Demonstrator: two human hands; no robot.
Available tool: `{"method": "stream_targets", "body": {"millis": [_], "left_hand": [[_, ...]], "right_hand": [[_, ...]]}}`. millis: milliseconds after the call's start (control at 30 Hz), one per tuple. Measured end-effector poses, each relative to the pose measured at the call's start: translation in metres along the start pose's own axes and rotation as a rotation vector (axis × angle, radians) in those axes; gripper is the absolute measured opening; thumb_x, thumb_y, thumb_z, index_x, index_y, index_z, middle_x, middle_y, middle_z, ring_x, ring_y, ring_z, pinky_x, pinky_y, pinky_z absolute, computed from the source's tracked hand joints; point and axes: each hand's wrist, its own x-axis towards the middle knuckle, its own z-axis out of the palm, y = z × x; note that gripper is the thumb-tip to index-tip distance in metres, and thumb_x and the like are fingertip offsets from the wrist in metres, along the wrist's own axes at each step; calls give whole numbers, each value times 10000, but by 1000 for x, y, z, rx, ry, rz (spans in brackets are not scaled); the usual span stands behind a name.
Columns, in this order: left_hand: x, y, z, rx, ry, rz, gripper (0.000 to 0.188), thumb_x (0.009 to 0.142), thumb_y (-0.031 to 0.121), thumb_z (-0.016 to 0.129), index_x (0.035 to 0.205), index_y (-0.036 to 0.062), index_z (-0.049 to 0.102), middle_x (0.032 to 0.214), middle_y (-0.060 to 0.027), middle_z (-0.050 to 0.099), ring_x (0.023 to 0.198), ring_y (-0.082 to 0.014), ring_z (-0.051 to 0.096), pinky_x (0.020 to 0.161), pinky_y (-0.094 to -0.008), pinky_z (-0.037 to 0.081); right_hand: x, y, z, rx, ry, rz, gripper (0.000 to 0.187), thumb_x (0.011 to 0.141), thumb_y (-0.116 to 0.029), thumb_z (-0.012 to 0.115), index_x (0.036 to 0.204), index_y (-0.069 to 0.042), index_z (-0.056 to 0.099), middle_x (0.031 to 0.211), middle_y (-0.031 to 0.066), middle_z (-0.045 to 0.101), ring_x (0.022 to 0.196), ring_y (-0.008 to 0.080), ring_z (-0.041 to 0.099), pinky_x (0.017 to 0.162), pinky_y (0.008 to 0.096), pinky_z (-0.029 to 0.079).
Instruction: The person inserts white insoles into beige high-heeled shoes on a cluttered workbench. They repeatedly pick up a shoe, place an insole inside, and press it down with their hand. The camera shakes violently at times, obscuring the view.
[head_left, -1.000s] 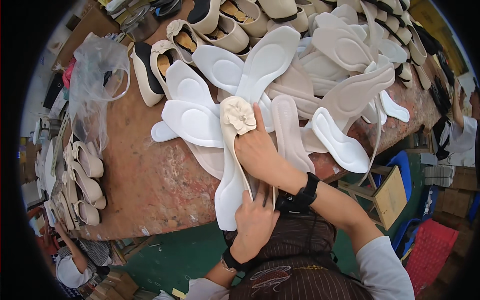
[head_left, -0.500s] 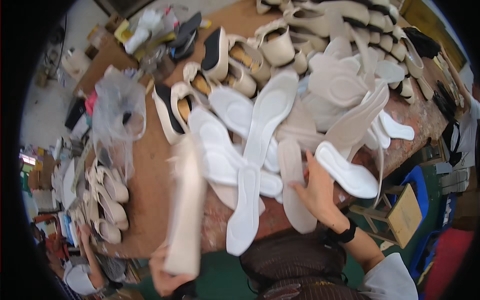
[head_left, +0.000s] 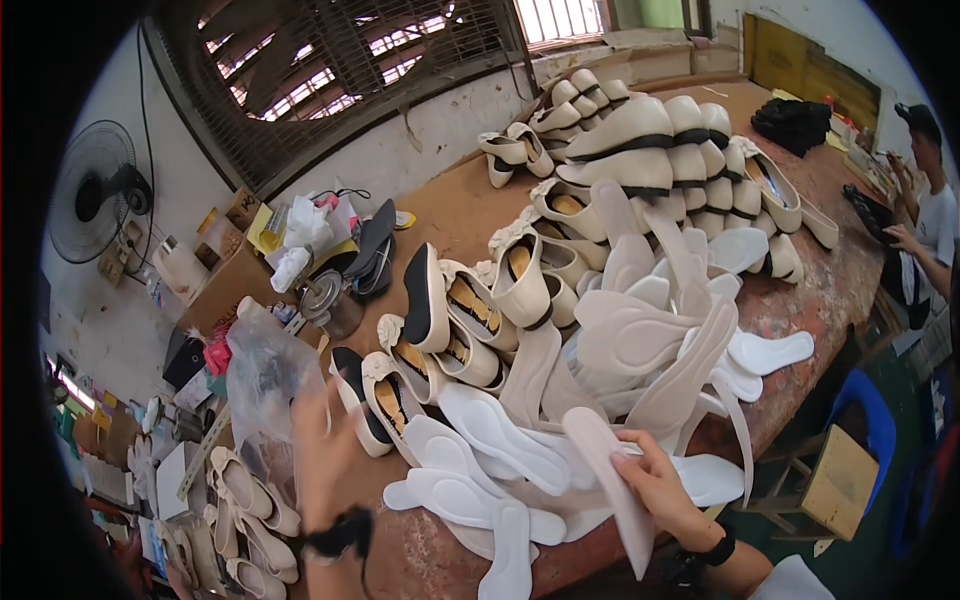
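In my right hand is a beige insole, tilted up on edge above the table, pinched between thumb and fingers. My left hand is smeared by motion beside the nearest cream shoe, one with a bow and a tan inner sole; whether it touches anything is hidden by blur. White insoles lie overlapping along the front of the table. A heap of beige insoles stands behind my right hand. Several more cream shoes with dark soles rest in a row beyond.
Stacked cream shoes fill the far table. At left are a clear plastic bag, finished-looking cream flats and a metal canister. A wooden stool stands right of the brown table. A co-worker works at far right.
The view has tilted up. My left hand, which held a blurred long beige thing low at the table edge, has moved up toward the shoes without it. My right hand has lifted a beige insole.
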Motion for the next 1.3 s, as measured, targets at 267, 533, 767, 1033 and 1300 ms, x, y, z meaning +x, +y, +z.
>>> {"method": "stream_targets", "body": {"millis": [267, 533, 767, 1033, 1300], "left_hand": [[69, 99, 121, 64, 103, 325, 443, 757, 210, 727, 1146, 21, 628, 1352, -229, 490, 1258, -406, 458, 1014, -503, 410], [-47, -148, 5, 714, 468, -443, 517, 740, 119, 663, 1224, 13, 519, 1368, -285, 440, 1310, -445, 382, 1029, -589, 334], [-122, -271, -74, 584, 89, -969, 401, 836, 259, 703, 1110, -27, 642, 1003, -184, 697, 944, -326, 678, 851, -417, 512], [-162, -227, -88, -1656, 1112, -530, 266, 949, 328, 578, 1134, 146, 633, 1140, -38, 658, 973, -195, 618, 827, -383, 474], [-247, -161, -81, -1843, 742, -131, 472, 900, 475, 541, 1198, 111, 577, 1114, -77, 649, 892, -250, 608, 663, -413, 477]], "right_hand": [[-43, 24, -56, 278, 188, 105, 532, 955, -441, 493, 1311, -47, 509, 981, 118, 596, 720, 213, 540, 589, 348, 445], [-20, 0, -54, 380, 119, -143, 563, 958, -482, 478, 1335, -66, 515, 1117, 119, 608, 944, 226, 593, 735, 364, 503], [-3, -27, -73, 526, -66, -204, 742, 943, -641, 398, 1383, -45, 450, 1094, 108, 626, 917, 216, 595, 761, 360, 502], [-21, -35, -46, 458, 61, -353, 655, 971, -516, 427, 1439, -60, 384, 1147, 105, 572, 930, 210, 574, 790, 362, 490], [-35, -17, -31, 236, 177, -237, 628, 975, -386, 447, 1482, -50, 292, 1302, 127, 466, 1060, 258, 537, 900, 394, 467]]}}
